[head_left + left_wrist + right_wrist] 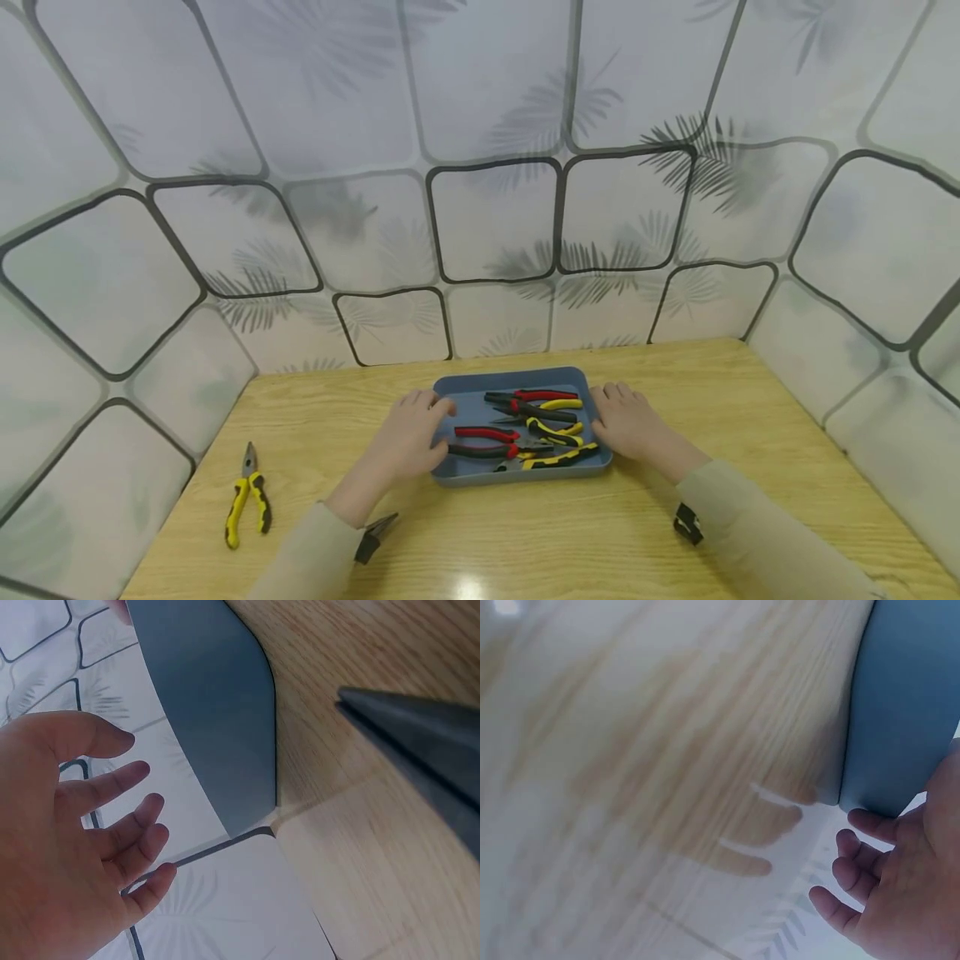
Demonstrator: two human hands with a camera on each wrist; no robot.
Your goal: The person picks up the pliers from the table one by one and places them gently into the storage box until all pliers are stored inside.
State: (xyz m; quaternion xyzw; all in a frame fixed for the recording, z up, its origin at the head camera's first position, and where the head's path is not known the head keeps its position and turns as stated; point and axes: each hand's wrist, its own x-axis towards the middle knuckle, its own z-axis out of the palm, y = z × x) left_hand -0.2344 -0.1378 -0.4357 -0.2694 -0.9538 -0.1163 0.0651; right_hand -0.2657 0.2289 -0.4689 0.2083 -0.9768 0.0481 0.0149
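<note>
A blue tray [517, 481] stands on the table, holding several pliers: red-and-black pliers [483, 451], long-nose pliers with black handles [543, 412] and yellow-and-black pliers [558, 458] among them. My left hand [408, 437] is at the tray's left end, fingers loosely bent and apart; the left wrist view shows a gap between fingertips and tray wall. At the right end, my right hand [626, 421] touches the tray, its thumb by the rim and its fingers relaxed along the outside. In the right wrist view one fingertip meets the wall's corner.
Yellow-and-black needle-nose pliers [247, 496] lie at the table's left. Beside my left forearm shows a dark pointed tip [384, 525], like pliers' jaws, the rest hidden. Patterned padded walls [495, 217] enclose the wooden table [570, 542] at the back and sides.
</note>
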